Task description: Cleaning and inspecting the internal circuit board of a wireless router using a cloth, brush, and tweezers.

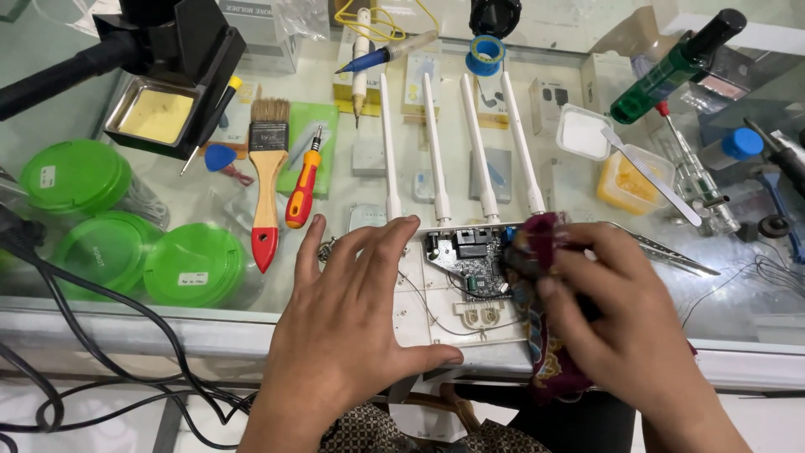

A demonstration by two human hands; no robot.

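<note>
A head-worn camera is looking down at a glass-topped workbench [352, 180], where an opened white plastic router with four upright white antennas [457, 277] is lying flat at the near edge, its green circuit board [474, 264] exposed.

The left hand [352, 327] is resting palm down on the left part of the router, fingers spread wide and flat, pressing on the casing rather than gripping anything. The right hand [620, 323] is sitting over the router's right side, its fingers curled closed around a dark maroon patterned cloth [545, 335] — the cloth is bunched against the board's right edge and is hanging down past the bench front.

Left of the router, a wooden-handled paintbrush with a red tip [267, 180] and a red and yellow screwdriver [303, 184] are lying side by side. Further left of the router, three round green plastic lids [113, 239] are sitting close together, and a black metal stand holding a yellowish sponge tray [163, 101] is standing behind them.

Right of the router, long metal tweezers [671, 252] are pointing away from it, with a yellow-filled plastic tub [629, 180] and a green bottle with a black cap [675, 67] beyond. Behind the antennas, a blue pen-shaped tool [386, 54] is lying near a roll of blue tape [485, 54]. Black cables [101, 335] are trailing off the bench to the router's lower left.
</note>
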